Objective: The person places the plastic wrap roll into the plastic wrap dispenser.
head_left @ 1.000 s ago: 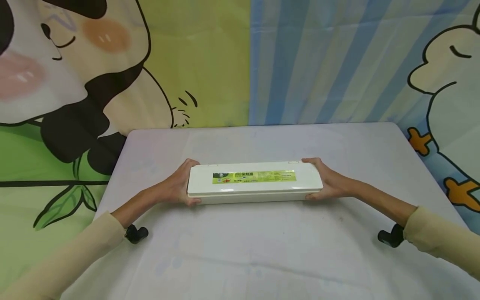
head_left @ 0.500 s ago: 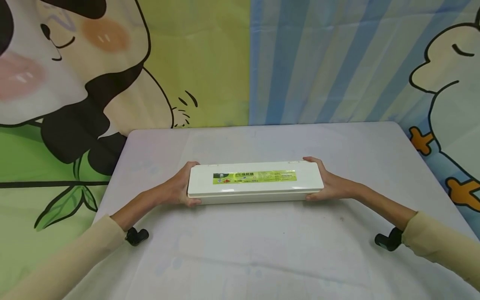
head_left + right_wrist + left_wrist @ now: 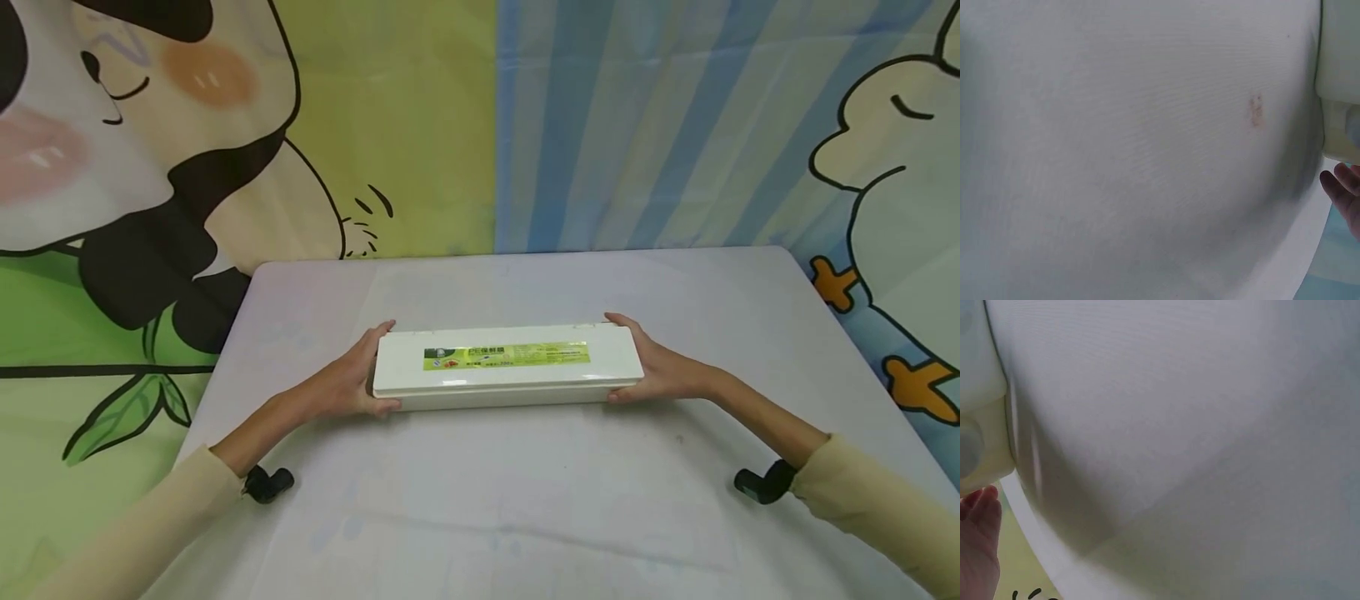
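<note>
A long white cling film box [image 3: 510, 379] with a yellow-green label [image 3: 506, 356] lies crosswise on the table, its lid down. My left hand [image 3: 352, 372] grips its left end, thumb at the front lower corner and fingers reaching to the back corner. At the opposite end my right hand [image 3: 656, 362] holds it in the same way, with the thumb in front and a finger over the back edge. The left wrist view catches the box end [image 3: 988, 440] at its left edge, beside the fingers. On the right edge of the right wrist view, the other end [image 3: 1338, 128] shows.
A white cloth [image 3: 480, 483] covers the table, with faint creases and small marks. Behind it hangs a cartoon-printed backdrop [image 3: 420, 125], which meets the table's far edge. A small black device [image 3: 268, 483] is worn at the left wrist and another [image 3: 765, 482] at the right.
The right forearm and its wrist device have shifted slightly inward to the left. Both hands keep holding the box ends, and the box stays about where it was.
</note>
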Available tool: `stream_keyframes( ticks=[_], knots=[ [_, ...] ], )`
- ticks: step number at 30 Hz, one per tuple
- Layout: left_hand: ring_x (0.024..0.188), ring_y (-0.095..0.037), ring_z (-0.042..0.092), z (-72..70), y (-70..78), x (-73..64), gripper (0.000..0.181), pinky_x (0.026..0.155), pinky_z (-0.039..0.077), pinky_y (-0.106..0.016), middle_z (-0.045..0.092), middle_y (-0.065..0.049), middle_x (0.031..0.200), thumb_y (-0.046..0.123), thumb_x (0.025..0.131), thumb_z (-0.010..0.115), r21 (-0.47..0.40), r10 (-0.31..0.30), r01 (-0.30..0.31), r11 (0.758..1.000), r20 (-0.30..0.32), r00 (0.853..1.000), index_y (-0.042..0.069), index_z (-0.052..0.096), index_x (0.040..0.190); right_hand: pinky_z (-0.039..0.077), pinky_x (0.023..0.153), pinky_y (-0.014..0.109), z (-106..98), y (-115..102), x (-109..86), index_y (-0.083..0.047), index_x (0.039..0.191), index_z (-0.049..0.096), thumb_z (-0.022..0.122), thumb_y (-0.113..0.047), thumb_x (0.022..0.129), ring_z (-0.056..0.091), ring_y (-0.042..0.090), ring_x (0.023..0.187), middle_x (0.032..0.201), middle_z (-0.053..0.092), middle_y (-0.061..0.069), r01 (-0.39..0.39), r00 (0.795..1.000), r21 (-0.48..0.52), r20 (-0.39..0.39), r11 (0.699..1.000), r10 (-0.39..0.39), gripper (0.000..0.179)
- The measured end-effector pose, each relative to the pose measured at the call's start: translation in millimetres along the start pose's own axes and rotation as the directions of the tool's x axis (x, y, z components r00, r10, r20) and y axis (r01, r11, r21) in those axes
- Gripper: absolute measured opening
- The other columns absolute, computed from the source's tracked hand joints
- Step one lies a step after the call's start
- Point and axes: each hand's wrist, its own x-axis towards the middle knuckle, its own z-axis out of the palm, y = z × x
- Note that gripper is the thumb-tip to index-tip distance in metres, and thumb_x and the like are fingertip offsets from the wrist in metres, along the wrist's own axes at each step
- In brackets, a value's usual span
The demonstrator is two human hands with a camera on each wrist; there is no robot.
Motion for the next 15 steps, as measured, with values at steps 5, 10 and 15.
stream_keyframes(
  ticks=[5,10,15],
  knots=[
    [0.156,-0.037,0.022,0.1,4.7,-5.1,0.126,0.118,0.027,-0.065,0.014,-0.013,0.172,0.033,0.085,0.084,-0.06,0.033,-0.035,0.998,-0.031,0.999,0.015,-0.011,0.166,0.031,0.108,0.074,-4.2,-1.7,-2.9,0.004,0.16,0.006,0.093,-0.024,0.073,0.031,0.047,0.144,0.163,0.022,0.029,0.026,0.999,-0.1,-0.038,0.995,-0.03,0.126],
    [0.158,-0.04,0.007,-3.4,9.8,-6.3,0.088,0.118,0.013,-0.072,0.002,-0.013,0.174,0.034,0.107,0.053,-0.201,0.041,-0.053,0.978,-0.065,0.997,0.015,-0.009,0.166,0.025,0.105,0.081,-9.1,-1.5,-7.9,-0.002,0.163,0.012,0.079,-0.056,0.082,0.023,0.051,0.146,0.164,0.019,0.028,0.031,0.998,-0.148,-0.054,0.989,-0.039,0.118],
    [0.159,-0.042,-0.003,-10.7,13.6,-3.9,0.076,0.117,0.004,-0.075,-0.004,-0.017,0.174,0.055,0.111,0.022,-0.225,0.017,-0.039,0.973,-0.1,0.995,0.014,-0.009,0.166,0.017,0.107,0.084,-11.2,-4.3,-10.7,-0.008,0.166,0.011,0.05,-0.085,0.087,0.014,0.055,0.151,0.168,0.013,0.027,0.01,0.996,-0.132,-0.089,0.991,-0.022,0.116]
  ],
)
